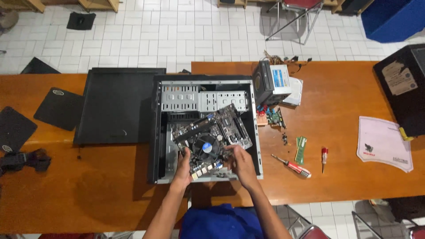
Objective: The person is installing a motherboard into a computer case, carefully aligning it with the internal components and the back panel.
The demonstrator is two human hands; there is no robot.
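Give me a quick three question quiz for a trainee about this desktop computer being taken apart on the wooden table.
1. True or false: both hands grip the motherboard inside the open case.
2. Which tool lies nearest the right hand? A. the long red-handled screwdriver B. the short red screwdriver C. a hammer
3. Fill in: the green memory sticks lie on the ____ side of the case.

Key
1. True: the left hand and the right hand hold its near edge, the board tilted.
2. A
3. Right
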